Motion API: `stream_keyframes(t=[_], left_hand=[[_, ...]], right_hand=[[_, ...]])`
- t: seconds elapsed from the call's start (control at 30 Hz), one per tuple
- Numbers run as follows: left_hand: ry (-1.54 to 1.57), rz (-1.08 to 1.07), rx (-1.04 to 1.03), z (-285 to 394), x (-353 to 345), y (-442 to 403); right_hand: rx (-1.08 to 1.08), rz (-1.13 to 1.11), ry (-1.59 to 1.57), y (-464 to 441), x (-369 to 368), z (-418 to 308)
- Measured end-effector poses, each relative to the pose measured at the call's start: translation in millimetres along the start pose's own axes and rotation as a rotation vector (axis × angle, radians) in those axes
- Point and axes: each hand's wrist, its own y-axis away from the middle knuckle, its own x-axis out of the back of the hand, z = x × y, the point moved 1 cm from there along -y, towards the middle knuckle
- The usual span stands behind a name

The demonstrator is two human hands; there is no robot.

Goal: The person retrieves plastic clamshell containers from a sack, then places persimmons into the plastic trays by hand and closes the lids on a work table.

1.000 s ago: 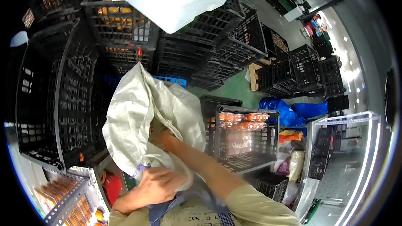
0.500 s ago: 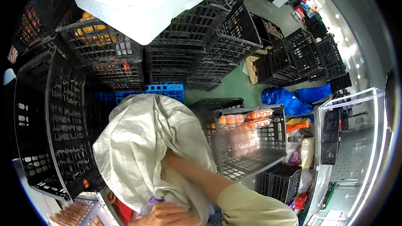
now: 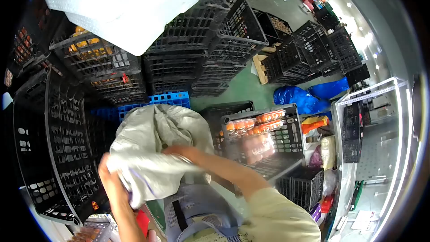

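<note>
A large off-white woven sack (image 3: 148, 130) bulges in front of my body, its near edge folded and blurred. My left hand (image 3: 109, 177) is at the sack's left side, its fingers wrapped round the folded edge, where a purple strip shows. From the right, my right hand (image 3: 181, 151) reaches to the sack's mouth; its fingers are hidden by the fabric. Just right of the sack, a black crate (image 3: 286, 141) holds clear packs of orange-red produce (image 3: 255, 123).
Stacked black crates (image 3: 179, 62) rise ahead, with a white foam box (image 3: 121, 9) on top. Tall black crates (image 3: 71, 139) stand at left. A blue pallet (image 3: 179, 99) lies beyond the sack. Blue plastic bags (image 3: 298, 99) are on the floor, near a glass-sided case (image 3: 380, 152) at right.
My left hand has moved up and left along the sack, spreading its near edge. The sack looks lower and more folded. My right arm still reaches to it, and the view has shifted slightly.
</note>
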Motion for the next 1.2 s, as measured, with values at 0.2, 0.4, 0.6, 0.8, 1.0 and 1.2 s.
stream_keyframes(t=[0.2,0.4,0.6,0.8,1.0,1.2], left_hand=[[0.21,0.026,0.312,-136.6,77.7,-214.9],[-1.081,0.352,-0.501,-119.7,55.5,-168.1],[-0.562,0.02,-0.509,-156.1,34.3,-27.6],[-0.421,-0.038,-0.051,-206.6,20.7,111.1],[-0.411,-0.021,0.045,-231.1,-0.6,171.7],[-0.493,-0.004,-0.019,-224.6,-28.7,207.0]], right_hand=[[-0.072,0.838,-0.448,116.5,72.3,39.8],[-0.41,1.031,-0.724,258.0,16.7,133.0],[-0.782,1.122,-0.594,332.1,-66.8,269.5],[-0.871,0.344,-0.132,296.4,-64.7,289.7],[-0.824,0.24,0.392,277.9,-138.4,324.1],[-0.22,0.307,0.357,274.2,-125.0,329.5]])
